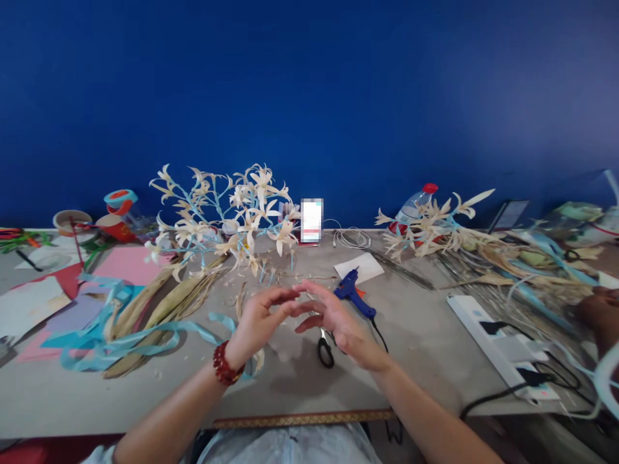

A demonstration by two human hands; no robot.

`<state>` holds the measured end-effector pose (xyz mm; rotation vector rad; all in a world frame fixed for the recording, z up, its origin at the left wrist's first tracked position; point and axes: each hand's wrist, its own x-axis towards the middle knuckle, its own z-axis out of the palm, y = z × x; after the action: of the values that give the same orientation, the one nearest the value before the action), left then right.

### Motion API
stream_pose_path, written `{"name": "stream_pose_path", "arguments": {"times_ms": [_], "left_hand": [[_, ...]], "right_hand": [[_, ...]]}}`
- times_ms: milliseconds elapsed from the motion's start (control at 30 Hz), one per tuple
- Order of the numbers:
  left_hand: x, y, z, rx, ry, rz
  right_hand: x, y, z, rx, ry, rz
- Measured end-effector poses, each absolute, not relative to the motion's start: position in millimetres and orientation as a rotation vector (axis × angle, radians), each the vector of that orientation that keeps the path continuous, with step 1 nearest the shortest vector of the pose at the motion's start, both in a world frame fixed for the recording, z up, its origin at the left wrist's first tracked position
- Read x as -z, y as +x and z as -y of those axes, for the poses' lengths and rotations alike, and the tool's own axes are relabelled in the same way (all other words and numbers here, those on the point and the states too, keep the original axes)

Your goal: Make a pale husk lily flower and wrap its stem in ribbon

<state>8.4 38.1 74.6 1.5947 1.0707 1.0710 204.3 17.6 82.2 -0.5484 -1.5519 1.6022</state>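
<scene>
My left hand (264, 317), with a red bead bracelet (225, 364) on its wrist, is raised over the table with thumb and fingers stretched inward. Facing it, my right hand (333, 319) has its fingers loosely bent and apart. The fingertips of both hands come close together, and I see nothing held between them. Scissors (325, 353) with black handles lie beneath my right hand, partly hidden by it. Just beyond, a blue hot glue gun (355, 293) rests by a white paper sheet (370, 266). Pale handmade flowers (261, 187) on light blue stems stand behind my left hand.
Dried corn husks (181, 299) and light blue ribbon (159, 338) lie left, beside coloured paper (120, 264). A white power strip (498, 348) with black cables lies right, near another person's hand (599, 316). More flowers (425, 219) and a phone (312, 219) stand at the back.
</scene>
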Motion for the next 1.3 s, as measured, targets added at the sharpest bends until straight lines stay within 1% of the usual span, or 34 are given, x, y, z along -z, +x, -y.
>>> {"name": "stream_pose_path", "arguments": {"times_ms": [100, 167, 233, 333, 433, 533, 600, 667, 767, 933, 1067, 1167, 1233, 1300], "left_hand": [[-77, 10, -36, -1.009, 1.814, -1.090], [-74, 8, -39, -0.989, 1.793, -1.115], [-66, 5, -42, -0.996, 1.581, -1.100], [-53, 0, -46, -1.032, 1.071, -0.945], [-47, -3, -45, -1.015, 0.747, -0.810], [-50, -2, -40, -0.991, 0.650, -0.759], [-54, 1, -36, -0.976, 0.636, -0.725], [-58, 5, -33, -0.955, 0.624, -0.673], [-64, 9, -28, -0.903, 0.590, -0.588], [-75, 7, -18, -0.849, 0.544, -0.444], [-77, 0, -13, -0.823, 0.571, -0.392], [-76, -4, -13, -0.854, 0.609, -0.375], [-76, -6, -13, -0.866, 0.648, -0.368], [-77, -6, -13, -0.866, 0.700, -0.373]], "right_hand": [[-85, 204, -15, -1.511, -0.615, 1.710], [-86, 207, -12, -1.429, -0.632, 1.787], [-87, 212, -11, -1.326, -0.643, 1.749], [-82, 220, -13, -1.100, -0.682, 1.463], [-74, 223, -20, -0.859, -0.858, 1.232], [-68, 217, -24, -0.849, -1.051, 1.442], [-65, 209, -24, -0.874, -1.096, 1.700], [-62, 198, -23, -0.818, -1.100, 1.875], [-60, 184, -24, -0.722, -1.105, 1.926], [-60, 180, -29, -0.860, -1.057, 1.783], [-61, 197, -33, -1.038, -1.057, 1.515], [-60, 207, -32, -1.330, -1.053, 1.376], [-57, 207, -30, -1.564, -0.956, 1.396], [-52, 202, -26, -1.696, -0.861, 1.438]]}}
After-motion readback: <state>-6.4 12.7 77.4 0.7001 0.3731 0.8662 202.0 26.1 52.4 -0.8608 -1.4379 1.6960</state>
